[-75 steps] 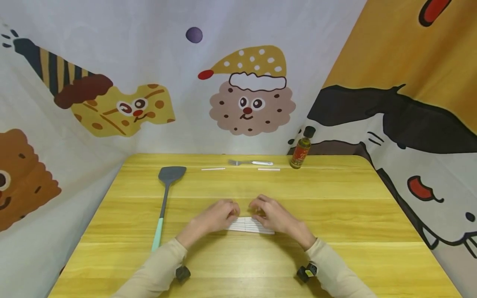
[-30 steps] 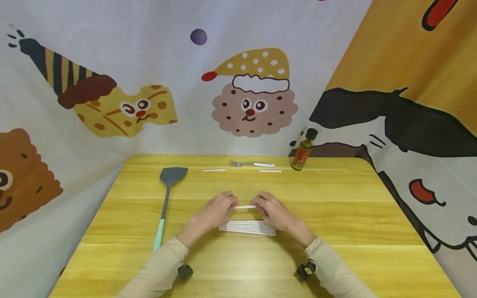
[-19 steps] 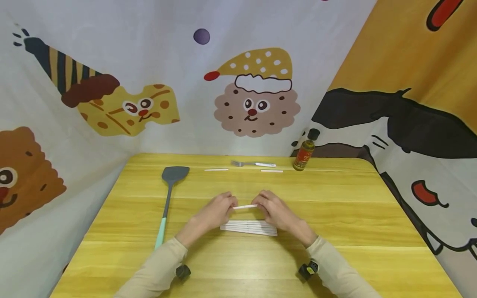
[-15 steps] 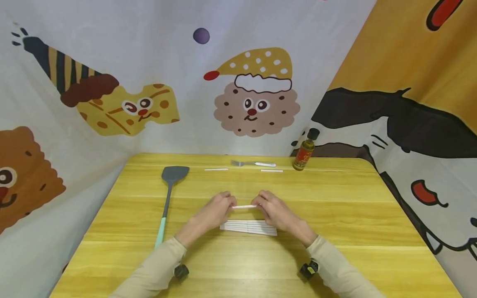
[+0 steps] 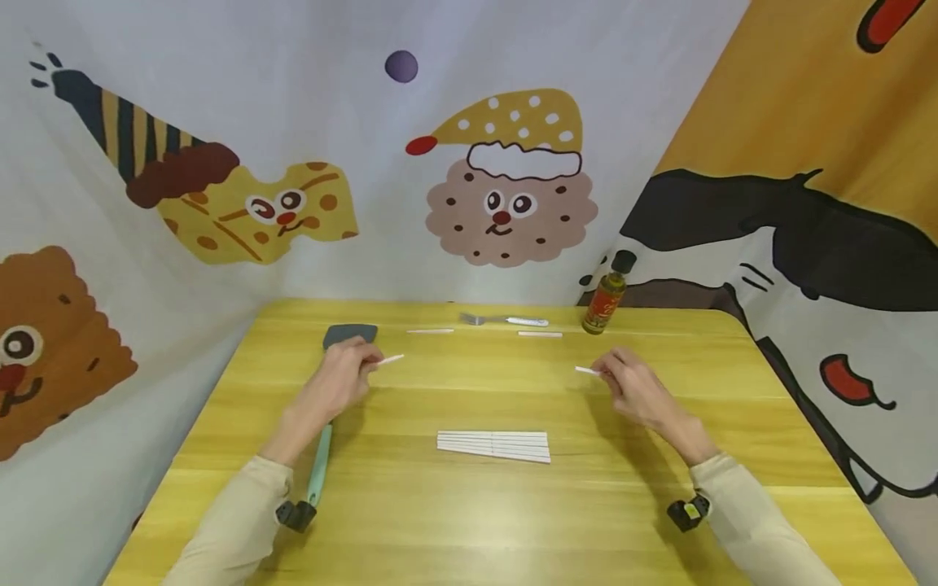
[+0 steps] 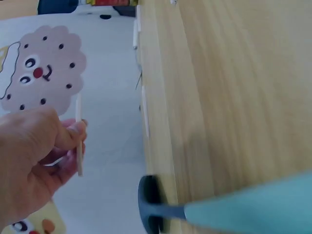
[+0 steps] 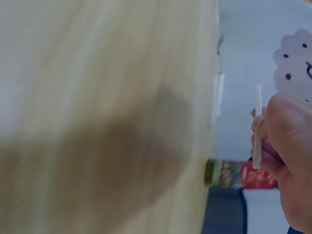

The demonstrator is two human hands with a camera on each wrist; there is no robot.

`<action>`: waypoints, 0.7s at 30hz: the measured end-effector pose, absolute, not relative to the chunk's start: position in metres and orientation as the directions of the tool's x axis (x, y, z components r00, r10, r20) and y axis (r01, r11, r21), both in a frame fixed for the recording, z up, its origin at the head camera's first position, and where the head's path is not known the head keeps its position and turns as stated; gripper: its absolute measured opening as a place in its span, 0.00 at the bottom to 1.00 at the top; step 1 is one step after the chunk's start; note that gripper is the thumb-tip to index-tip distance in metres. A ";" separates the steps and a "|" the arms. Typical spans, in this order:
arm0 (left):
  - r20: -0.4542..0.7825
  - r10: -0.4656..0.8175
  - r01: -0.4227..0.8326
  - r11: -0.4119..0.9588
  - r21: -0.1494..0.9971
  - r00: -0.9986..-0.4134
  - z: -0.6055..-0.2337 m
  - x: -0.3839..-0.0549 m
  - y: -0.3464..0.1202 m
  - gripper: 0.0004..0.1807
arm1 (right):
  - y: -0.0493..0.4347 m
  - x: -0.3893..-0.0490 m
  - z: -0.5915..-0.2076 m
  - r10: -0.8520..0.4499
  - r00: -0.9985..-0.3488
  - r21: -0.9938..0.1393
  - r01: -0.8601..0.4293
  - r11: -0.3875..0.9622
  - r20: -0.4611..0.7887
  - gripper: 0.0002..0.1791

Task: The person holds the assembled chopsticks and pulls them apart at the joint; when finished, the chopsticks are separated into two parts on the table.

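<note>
My left hand (image 5: 341,376) pinches a short white stick (image 5: 392,359) between thumb and fingers, raised over the grey head of a spatula (image 5: 350,333). Its thumb crosses the stick's middle in the left wrist view. On the other side, my right hand (image 5: 636,387) pinches a similar short white stick (image 7: 258,100), pointing inward. Between the hands, nearer the front, lies a row of longer white sticks (image 5: 493,446), side by side with a faint mark across their middles. The left hand and forearm cover part of the spatula's shaft.
Two short white sticks (image 5: 431,331) (image 5: 540,334) lie apart near the table's back edge. Behind them is a fork (image 5: 506,320) with a white handle. A bottle (image 5: 604,303) with a black cap and red label stands at the back right. A printed cloth (image 5: 293,268) hangs behind.
The hands held one white stick between them over the table; now they are wide apart, each with a short piece. The left hand moved left and back, the right hand right and back.
</note>
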State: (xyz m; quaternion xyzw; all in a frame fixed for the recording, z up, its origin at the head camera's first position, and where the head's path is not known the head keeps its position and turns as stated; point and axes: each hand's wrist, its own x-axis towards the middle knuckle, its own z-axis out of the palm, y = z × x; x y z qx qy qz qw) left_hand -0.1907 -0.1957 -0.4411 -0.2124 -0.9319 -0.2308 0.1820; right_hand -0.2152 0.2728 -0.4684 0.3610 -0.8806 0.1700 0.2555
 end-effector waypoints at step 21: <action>0.242 0.405 0.471 0.794 0.384 -0.882 -0.432 -0.242 -0.182 0.04 | 0.249 -0.256 -0.448 -0.591 -0.590 -0.128 -0.759 0.638 0.550 0.05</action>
